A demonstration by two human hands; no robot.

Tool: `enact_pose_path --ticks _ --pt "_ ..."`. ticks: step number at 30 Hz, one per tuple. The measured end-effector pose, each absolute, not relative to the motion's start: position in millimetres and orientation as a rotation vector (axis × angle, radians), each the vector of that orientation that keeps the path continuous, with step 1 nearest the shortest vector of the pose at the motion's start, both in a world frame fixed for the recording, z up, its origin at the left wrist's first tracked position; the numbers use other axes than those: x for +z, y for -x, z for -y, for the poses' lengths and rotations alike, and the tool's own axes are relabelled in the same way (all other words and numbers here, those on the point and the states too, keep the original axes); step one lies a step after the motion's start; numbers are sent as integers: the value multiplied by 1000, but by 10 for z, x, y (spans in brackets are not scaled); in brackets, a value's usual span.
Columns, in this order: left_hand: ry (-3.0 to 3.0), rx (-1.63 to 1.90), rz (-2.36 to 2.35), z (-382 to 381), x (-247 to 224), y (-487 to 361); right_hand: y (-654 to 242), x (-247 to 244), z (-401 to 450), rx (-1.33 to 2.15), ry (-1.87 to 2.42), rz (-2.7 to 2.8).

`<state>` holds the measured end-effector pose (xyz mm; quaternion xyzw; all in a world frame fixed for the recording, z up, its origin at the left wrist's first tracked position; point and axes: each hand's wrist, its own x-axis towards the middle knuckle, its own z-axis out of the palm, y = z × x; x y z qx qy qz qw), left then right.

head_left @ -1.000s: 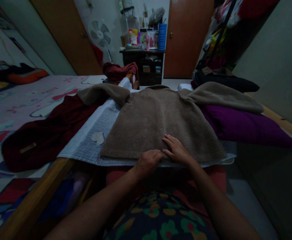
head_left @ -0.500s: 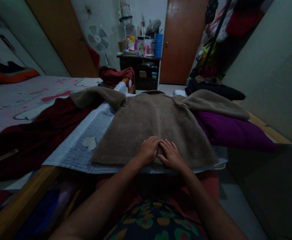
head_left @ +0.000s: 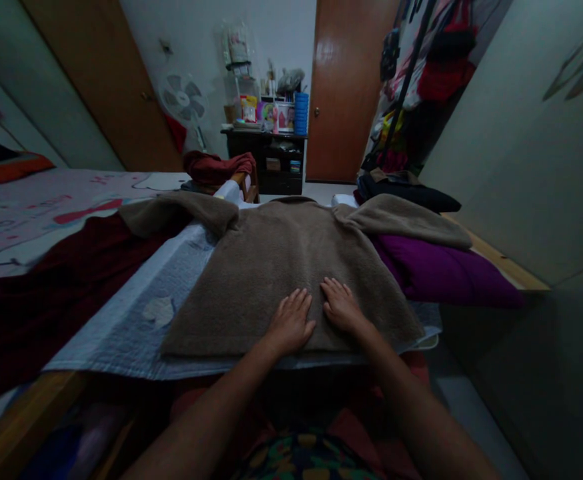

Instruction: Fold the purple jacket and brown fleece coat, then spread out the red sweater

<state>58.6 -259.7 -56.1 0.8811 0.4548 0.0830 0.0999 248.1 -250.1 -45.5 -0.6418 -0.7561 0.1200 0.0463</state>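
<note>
A brown fleecy jacket (head_left: 266, 267) lies spread flat in front of me, its collar at the far end and both sleeves stretched out sideways. My left hand (head_left: 291, 321) rests flat on its lower middle, fingers extended. Just to the right, my right hand (head_left: 341, 305) also lies flat on the fabric, fingers a little spread. A gap of bare fleece shows between the two hands. Under the jacket is a pale blue quilted cloth (head_left: 116, 333), which shows along the left and the front edge.
A dark red garment (head_left: 71, 273) lies at the left, under one sleeve, beside a bed with a printed sheet (head_left: 26, 213). Folded purple cloth (head_left: 436, 270) sits under the right sleeve. Behind stand a fan (head_left: 184, 98), a dark cabinet (head_left: 266, 170) and a door (head_left: 344, 87).
My hands, which were touching at the fingertips, have moved apart on the jacket, the left one slightly leftward. The whole view has shifted a little.
</note>
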Motion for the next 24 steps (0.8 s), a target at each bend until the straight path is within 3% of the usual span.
enact_pose_path --ticks 6,14,24 --pt "-2565 366 -1448 2248 -349 -718 -2374 -328 2061 313 2064 2273" --pt "-2536 276 -1590 1993 -649 -889 -2444 -585 1904 117 2072 2187" --pt "-2545 268 -1609 2032 -647 -880 -2653 -425 1805 83 2351 2035"
